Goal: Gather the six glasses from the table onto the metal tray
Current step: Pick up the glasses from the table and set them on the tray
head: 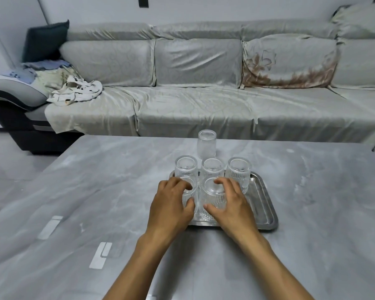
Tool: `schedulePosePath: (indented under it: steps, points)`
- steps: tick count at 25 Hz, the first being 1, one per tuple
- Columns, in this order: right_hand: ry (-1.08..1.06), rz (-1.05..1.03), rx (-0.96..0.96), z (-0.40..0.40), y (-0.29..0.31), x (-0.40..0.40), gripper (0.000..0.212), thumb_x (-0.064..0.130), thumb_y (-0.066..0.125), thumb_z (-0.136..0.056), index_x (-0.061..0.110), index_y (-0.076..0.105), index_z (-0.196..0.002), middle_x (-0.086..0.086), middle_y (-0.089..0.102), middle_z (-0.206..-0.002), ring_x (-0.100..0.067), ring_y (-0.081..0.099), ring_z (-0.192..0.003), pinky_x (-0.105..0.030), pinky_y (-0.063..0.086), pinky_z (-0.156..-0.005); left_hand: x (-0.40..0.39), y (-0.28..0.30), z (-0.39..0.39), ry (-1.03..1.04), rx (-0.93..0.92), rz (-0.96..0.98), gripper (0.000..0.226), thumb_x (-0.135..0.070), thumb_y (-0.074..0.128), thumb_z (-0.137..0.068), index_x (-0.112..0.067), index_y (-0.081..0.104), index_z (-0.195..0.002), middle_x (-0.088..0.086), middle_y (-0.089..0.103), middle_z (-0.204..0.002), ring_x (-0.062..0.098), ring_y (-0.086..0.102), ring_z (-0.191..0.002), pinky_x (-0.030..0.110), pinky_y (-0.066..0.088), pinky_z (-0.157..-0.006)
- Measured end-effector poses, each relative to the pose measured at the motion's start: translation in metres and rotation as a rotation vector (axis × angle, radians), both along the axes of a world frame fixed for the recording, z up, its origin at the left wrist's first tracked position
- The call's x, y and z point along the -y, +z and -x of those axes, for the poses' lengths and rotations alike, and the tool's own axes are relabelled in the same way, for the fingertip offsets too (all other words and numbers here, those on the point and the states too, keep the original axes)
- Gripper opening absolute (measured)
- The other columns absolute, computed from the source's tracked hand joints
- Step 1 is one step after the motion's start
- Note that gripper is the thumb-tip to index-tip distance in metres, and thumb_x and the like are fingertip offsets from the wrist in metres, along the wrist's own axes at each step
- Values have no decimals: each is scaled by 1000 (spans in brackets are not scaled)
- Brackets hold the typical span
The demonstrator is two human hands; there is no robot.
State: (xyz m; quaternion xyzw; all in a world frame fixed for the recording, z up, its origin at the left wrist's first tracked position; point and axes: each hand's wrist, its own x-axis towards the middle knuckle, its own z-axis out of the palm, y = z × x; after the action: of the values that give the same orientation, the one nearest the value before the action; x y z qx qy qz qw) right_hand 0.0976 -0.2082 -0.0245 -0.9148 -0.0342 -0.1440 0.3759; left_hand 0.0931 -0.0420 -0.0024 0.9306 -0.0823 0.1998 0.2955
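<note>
Gripping two front glasses on tray, left grip closed round left glass, right grip round right glass.

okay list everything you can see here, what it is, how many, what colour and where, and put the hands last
glasses on tray: five, clear ribbed, upside down, three in the back row and two in front
glass off tray: one, clear, upside down, on the table just beyond the tray
metal tray: one, silver, middle of the table
table: one, grey marbled, foreground
sofa: one, pale grey covers, behind the table
dark cushion: one, far left sofa corner
clothes pile: one heap, white and blue, left sofa end
left hand: around the front left glass
right hand: around the front middle glass
</note>
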Motion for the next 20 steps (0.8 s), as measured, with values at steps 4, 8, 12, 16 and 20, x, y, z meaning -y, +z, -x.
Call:
schedulePosePath:
  steps: [4,8,12,16,20]
  points:
    - [21,-96,164,3,36,12,54,40,75,-74,34,51,-121,15,50,-130,-9,52,-117,-30,48,-91,-4,14,-7,99,-181,697,15,-21,69,-81,-25,70,-96,-8,69,-105,11,61,-100,25,48,-80]
    - [16,-70,104,-26,71,21,55,52,69,-74,45,44,-122,23,48,-124,-5,55,-106,-28,50,-80,-31,26,-19,303,-450,1634,24,-22,57,-89,-15,67,-110,9,67,-117,23,63,-105,34,48,-83]
    - [33,117,41,-111,95,1,63,36,73,-77,26,44,-132,3,49,-139,-19,52,-120,-33,44,-90,-47,35,-22,210,-525,1925,34,-23,52,-91,-12,56,-123,17,64,-124,33,61,-110,40,48,-87]
    - [-61,411,-90,-190,86,-17,84,34,70,-75,28,26,-146,-5,35,-152,-32,44,-130,-48,42,-101,-37,49,-22,126,-515,1671,31,-33,55,-91,-20,61,-118,4,71,-112,20,68,-101,31,50,-77]
    - [-277,455,-212,-229,62,-27,110,41,74,-76,45,-9,-148,-2,-17,-163,-47,20,-142,-62,31,-106,-21,49,-12,76,-516,1239,49,-50,49,-90,-37,48,-137,-13,60,-132,5,56,-118,34,43,-102]
